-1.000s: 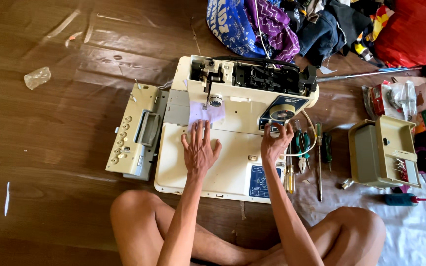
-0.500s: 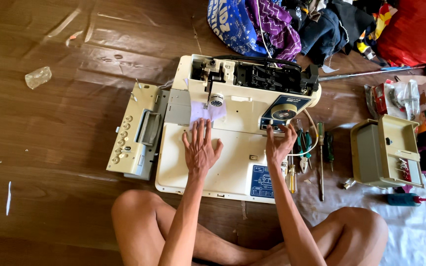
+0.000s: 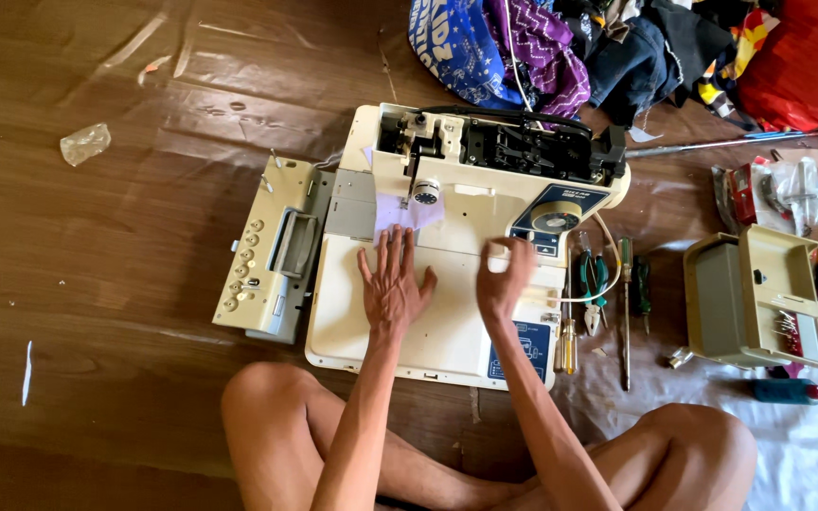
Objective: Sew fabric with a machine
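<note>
Detached beige cover panel [image 3: 272, 255] beside the opened sewing machine [image 3: 456, 237]; left hand [image 3: 392, 284] flat, fingers spread, holding nothing, fingertips on a pale fabric scrap [image 3: 404, 213]; right hand [image 3: 504, 282] loosely curled nearby, apparently empty; screwdrivers [image 3: 625, 312] beyond.

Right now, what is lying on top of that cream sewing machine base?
The left hand lies flat on the sewing machine, fingertips on a small pale purple cloth. The right hand hovers or rests beside it. What the palms cover is hidden.

Glossy brown wood-pattern floor [image 3: 115, 237]
</note>
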